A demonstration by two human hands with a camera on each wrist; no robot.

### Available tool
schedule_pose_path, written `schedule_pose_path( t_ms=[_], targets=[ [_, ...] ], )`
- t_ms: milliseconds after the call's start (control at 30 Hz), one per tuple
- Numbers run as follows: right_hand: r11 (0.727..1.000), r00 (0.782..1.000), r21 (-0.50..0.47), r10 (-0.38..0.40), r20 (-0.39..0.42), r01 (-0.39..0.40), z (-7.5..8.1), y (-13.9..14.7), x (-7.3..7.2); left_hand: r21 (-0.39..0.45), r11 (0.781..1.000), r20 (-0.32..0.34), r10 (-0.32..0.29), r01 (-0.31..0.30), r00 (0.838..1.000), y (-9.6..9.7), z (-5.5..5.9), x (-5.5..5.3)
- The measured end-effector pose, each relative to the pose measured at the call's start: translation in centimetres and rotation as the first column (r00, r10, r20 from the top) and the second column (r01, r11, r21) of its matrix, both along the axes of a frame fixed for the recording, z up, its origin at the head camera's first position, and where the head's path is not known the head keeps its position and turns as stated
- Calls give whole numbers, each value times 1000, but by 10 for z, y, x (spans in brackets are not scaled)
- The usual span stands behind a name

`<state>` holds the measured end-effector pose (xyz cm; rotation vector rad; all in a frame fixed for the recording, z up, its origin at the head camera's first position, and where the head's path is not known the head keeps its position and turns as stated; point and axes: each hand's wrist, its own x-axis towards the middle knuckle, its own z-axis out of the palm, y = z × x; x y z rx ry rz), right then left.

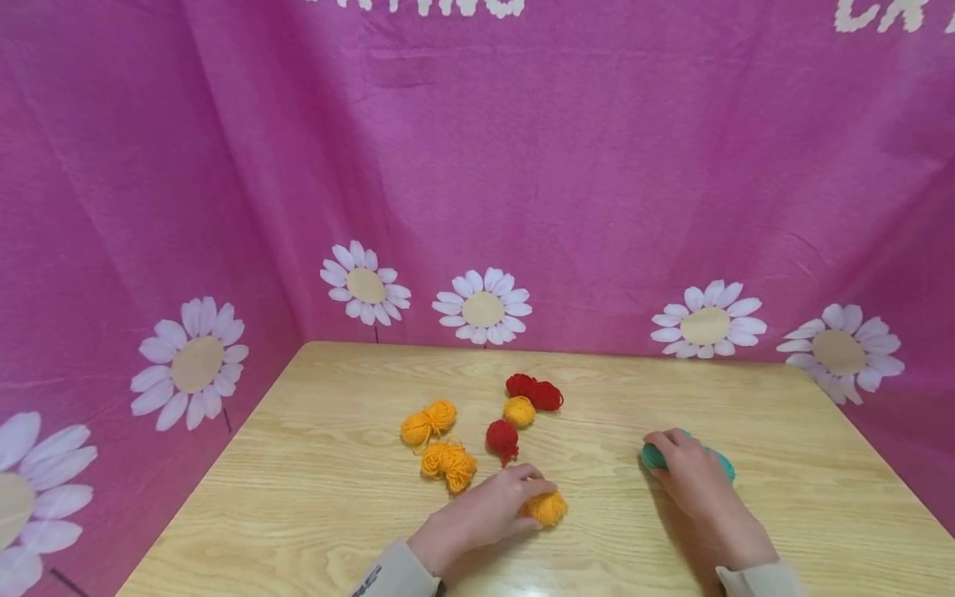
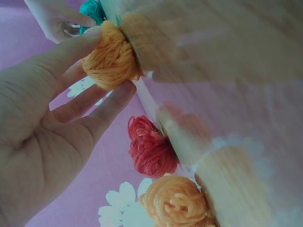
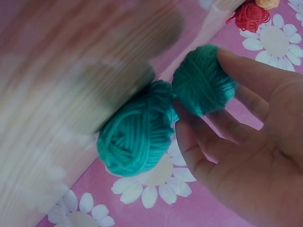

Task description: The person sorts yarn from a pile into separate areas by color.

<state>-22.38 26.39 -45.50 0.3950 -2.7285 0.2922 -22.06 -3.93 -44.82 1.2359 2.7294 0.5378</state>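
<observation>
My left hand (image 1: 496,507) grips a small orange yarn ball (image 1: 547,508) near the table's front, thumb on one side and fingers on the other. In the left wrist view this orange ball (image 2: 111,56) sits at the tabletop. Farther right, my right hand (image 1: 697,477) holds a dark green yarn ball (image 3: 202,80) between thumb and fingers, slightly above the table surface in the right wrist view. Right beside it lies a brighter green yarn skein (image 3: 137,130); in the head view the hand partly covers both green yarns.
Left of centre lie two orange yarn skeins (image 1: 429,421) (image 1: 449,464). A red yarn ball (image 1: 502,438), a small orange ball (image 1: 519,411) and a red skein (image 1: 535,392) lie toward the back middle. Pink cloth (image 1: 567,207) with daisies hangs behind the wooden table (image 1: 313,497).
</observation>
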Motion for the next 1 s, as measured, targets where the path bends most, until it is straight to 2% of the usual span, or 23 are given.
schedule_pose_path(
  t_ms=[200, 433, 1000],
  targets=[
    [1000, 1000, 20, -5, 3, 5, -1, 5, 2, -8, 1000, -11, 1, -1, 1000, 1, 0, -1],
    [1000, 998, 25, 16, -64, -14, -3, 9, 5, -23, 1000, -4, 9, -10, 1000, 3, 1, 0],
    [1000, 1000, 31, 4, -25, -4, -6, 11, 6, -27, 1000, -15, 15, -16, 1000, 2, 2, 3]
  ],
)
